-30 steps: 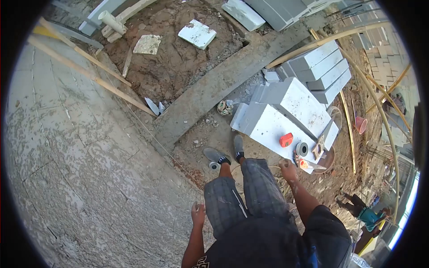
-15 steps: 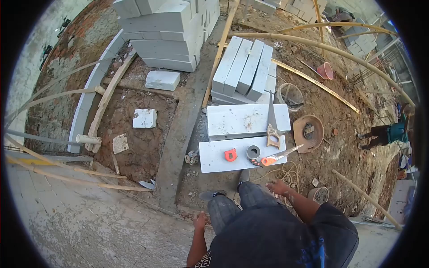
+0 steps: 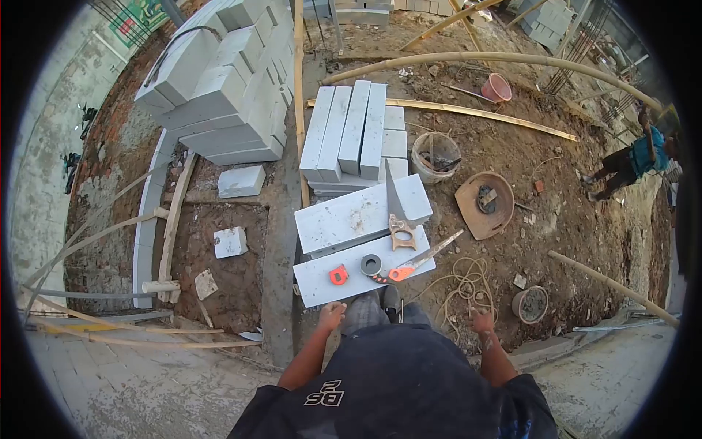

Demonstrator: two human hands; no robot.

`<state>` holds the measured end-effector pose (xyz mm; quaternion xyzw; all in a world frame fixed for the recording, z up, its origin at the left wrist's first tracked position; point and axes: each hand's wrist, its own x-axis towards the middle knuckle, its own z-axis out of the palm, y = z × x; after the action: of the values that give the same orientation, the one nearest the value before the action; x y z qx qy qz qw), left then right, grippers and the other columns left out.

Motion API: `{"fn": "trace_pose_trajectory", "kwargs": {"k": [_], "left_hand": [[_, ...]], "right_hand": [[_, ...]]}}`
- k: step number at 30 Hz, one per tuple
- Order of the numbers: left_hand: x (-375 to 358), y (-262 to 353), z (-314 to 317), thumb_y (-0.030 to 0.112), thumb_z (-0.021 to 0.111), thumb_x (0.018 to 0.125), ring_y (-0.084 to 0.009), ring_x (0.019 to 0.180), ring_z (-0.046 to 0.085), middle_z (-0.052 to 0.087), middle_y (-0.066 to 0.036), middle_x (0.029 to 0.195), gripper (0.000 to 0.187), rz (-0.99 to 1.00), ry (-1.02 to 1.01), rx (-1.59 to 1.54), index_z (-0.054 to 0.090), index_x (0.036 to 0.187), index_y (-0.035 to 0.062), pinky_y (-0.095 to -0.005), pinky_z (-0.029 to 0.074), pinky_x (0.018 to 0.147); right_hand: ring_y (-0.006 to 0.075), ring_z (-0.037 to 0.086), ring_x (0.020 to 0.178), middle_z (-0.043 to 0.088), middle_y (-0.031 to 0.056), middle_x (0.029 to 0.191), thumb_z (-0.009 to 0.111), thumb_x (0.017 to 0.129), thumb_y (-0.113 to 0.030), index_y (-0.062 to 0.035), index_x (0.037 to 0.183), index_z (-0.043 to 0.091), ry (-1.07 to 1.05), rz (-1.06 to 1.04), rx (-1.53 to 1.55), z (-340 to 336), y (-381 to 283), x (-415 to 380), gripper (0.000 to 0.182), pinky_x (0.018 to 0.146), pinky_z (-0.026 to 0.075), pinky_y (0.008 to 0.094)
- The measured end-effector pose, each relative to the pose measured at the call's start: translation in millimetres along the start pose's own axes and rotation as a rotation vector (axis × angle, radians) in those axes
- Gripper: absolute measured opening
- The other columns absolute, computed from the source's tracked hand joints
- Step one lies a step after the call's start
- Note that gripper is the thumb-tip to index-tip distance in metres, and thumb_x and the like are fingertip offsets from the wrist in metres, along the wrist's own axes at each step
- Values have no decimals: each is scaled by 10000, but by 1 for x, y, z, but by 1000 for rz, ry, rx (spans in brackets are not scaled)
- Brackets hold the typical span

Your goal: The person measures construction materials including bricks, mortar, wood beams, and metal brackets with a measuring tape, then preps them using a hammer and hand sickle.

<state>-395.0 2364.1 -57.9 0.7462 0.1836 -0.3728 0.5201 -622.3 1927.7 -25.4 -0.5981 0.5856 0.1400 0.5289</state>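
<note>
My left hand (image 3: pixel 332 316) hangs with curled fingers beside the near white block (image 3: pixel 314 287), with nothing visible in it. Out to the right, my right hand (image 3: pixel 481 320) is loosely closed near a coil of rope (image 3: pixel 468 284) on the ground. Atop the near block lie a red tape measure (image 3: pixel 338 274), a dark grey roll of tape (image 3: pixel 371 264) and an orange-handled pruning saw (image 3: pixel 431 255). A hand saw (image 3: pixel 399 219) with a wooden handle rests across the block behind (image 3: pixel 336 217). Neither hand touches these tools.
Upright white blocks (image 3: pixel 353 132) stand behind, with a tall block stack (image 3: pixel 219 95) at left. A bucket (image 3: pixel 436 157), a shallow basin (image 3: pixel 485 208) and a smaller bucket (image 3: pixel 530 304) sit at right. A bamboo pole (image 3: pixel 613 287) lies nearby. Another person (image 3: pixel 636 157) stands far right.
My view has turned, and the blocks and tools now appear further left. My left hand has come forward near the block; my right hand has moved out from my leg. The tools stay on the blocks.
</note>
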Motion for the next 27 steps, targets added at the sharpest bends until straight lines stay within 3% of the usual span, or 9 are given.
{"fn": "trace_pose_trajectory", "kwargs": {"k": [3, 5, 6, 9, 14, 15, 18, 23, 27], "left_hand": [[17, 16, -2, 351, 647, 787, -153, 684, 621, 633, -88, 843, 425, 25, -81, 211, 593, 1002, -11, -286, 480, 593], [33, 27, -3, 353, 652, 777, -164, 689, 628, 642, -104, 860, 431, 46, -132, 329, 597, 1002, -11, -294, 485, 610], [39, 32, -3, 346, 658, 767, -178, 698, 633, 646, -121, 872, 437, 53, -171, 443, 599, 1004, -16, -300, 488, 626], [70, 40, 4, 329, 662, 755, -198, 707, 638, 649, -149, 884, 449, 133, -195, 593, 595, 1017, -29, -307, 490, 646], [59, 89, 26, 310, 654, 762, -197, 715, 637, 646, -168, 888, 476, 188, -249, 509, 573, 1054, -57, -309, 490, 638], [65, 86, 29, 303, 651, 765, -193, 712, 633, 645, -166, 896, 481, 202, -261, 460, 563, 1064, -64, -304, 488, 627], [79, 74, 41, 288, 628, 788, -163, 702, 605, 618, -106, 899, 422, 121, -382, 340, 556, 1067, -20, -279, 465, 559], [75, 54, 38, 263, 567, 834, -167, 701, 597, 583, -46, 889, 323, -43, -506, 466, 540, 1093, 72, -271, 456, 541], [65, 39, 30, 266, 563, 839, -165, 693, 599, 579, -49, 885, 321, -97, -571, 600, 538, 1086, 62, -269, 463, 536]], "right_hand": [[171, 570, 583, 598, 82, 735, 575, 874, -241, 18, 1067, 533, -62, 150, 498, 10, 78, -12, 326, 504, 448, 302], [194, 567, 603, 586, 85, 712, 553, 871, -269, 9, 991, 556, -1, 154, 467, 28, 101, -40, 303, 504, 431, 339], [228, 565, 618, 576, 91, 699, 522, 875, -316, 3, 924, 567, 89, 117, 292, 41, 101, -70, 326, 503, 419, 382], [305, 619, 795, 647, 143, 863, 459, 867, -411, 13, 1023, 578, 80, -292, -462, 54, 204, -52, 467, 673, 471, 435], [277, 618, 922, 663, 150, 913, 495, 851, -400, 10, 1012, 616, -143, -194, -703, 66, 218, -88, 457, 780, 471, 415], [255, 614, 850, 655, 146, 878, 530, 847, -368, 17, 1009, 617, -128, -114, -618, 67, 220, -97, 427, 713, 470, 394], [189, 601, 635, 633, 134, 771, 636, 833, -273, 37, 998, 620, 175, 313, 397, 76, 156, -126, 352, 512, 468, 331], [179, 600, 665, 644, 106, 795, 614, 835, -339, 14, 1001, 611, 375, 74, 28, 54, 103, -120, 391, 606, 476, 323], [172, 599, 678, 642, 101, 772, 626, 823, -340, 17, 989, 615, 414, -1, 252, 66, 117, -97, 394, 644, 474, 318]]}}
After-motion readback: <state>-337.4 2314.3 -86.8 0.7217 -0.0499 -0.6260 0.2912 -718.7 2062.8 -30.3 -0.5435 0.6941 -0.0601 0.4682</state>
